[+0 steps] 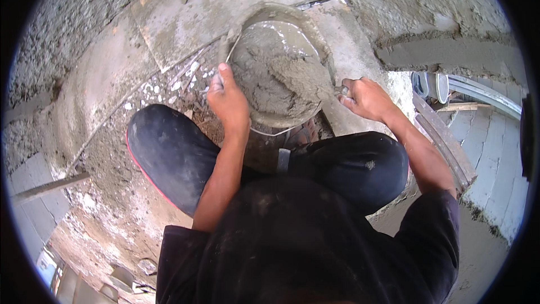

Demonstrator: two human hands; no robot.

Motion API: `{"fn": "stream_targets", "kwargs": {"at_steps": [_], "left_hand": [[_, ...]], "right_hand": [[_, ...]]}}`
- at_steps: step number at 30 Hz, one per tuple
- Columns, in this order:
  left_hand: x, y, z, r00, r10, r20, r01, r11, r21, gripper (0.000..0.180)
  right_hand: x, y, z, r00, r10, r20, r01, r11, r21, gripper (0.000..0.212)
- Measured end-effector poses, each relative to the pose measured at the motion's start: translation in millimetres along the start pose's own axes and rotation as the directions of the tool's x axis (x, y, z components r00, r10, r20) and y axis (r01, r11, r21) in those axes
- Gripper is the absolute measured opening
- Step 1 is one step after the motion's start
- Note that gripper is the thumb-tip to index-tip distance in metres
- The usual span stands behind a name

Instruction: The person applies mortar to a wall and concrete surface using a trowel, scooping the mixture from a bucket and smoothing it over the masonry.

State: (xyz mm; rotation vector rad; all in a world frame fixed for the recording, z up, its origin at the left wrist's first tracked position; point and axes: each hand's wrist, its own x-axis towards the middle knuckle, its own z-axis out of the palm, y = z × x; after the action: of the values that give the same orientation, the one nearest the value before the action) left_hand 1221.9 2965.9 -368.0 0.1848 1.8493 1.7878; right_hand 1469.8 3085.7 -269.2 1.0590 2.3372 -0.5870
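Note:
Between my knees stands a round bucket (264, 7) with thick grey wet mortar (264, 73) in it. A thin wire handle (234, 45) runs along its left side. My left hand (228, 98) is closed on that wire at the bucket's left rim, thumb up. At the right rim, my right hand (367, 99) is closed round the handle of a trowel (342, 90). Its blade reaches into the bucket under a heap of mortar, so its shape is mostly hidden.
Flat boards smeared with cement (185, 22) lie beyond the bucket. Rubble and white chips (152, 87) are scattered at the left. A rough cement ledge (450, 53) stands at the far right. Beside my right arm lie wooden boards (444, 141), above a lower grey floor (495, 135).

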Motion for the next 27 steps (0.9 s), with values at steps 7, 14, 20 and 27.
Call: {"fn": "stream_targets", "kwargs": {"at_steps": [7,14,20,27], "left_hand": [[3,5,-4,0.999,-0.033,-0.007,0.034,0.992,0.121,0.042],[16,-5,-29,0.993,-0.099,-0.058,0.104,0.990,0.099,0.051],[16,-3,-29,0.989,-0.150,-0.021,0.150,0.989,0.015,0.048],[17,-12,-21,0.997,-0.024,-0.078,0.033,0.993,0.117,0.046]], "right_hand": [[8,8,5,0.957,0.058,-0.284,-0.056,0.998,0.014,0.026],[-11,-9,-29,0.940,-0.164,-0.301,0.230,0.953,0.198,0.026],[-18,97,-19,0.978,-0.204,0.054,0.004,0.275,0.962,0.033],[-105,138,-58,0.716,0.605,-0.349,-0.065,0.555,0.829,0.035]]}}
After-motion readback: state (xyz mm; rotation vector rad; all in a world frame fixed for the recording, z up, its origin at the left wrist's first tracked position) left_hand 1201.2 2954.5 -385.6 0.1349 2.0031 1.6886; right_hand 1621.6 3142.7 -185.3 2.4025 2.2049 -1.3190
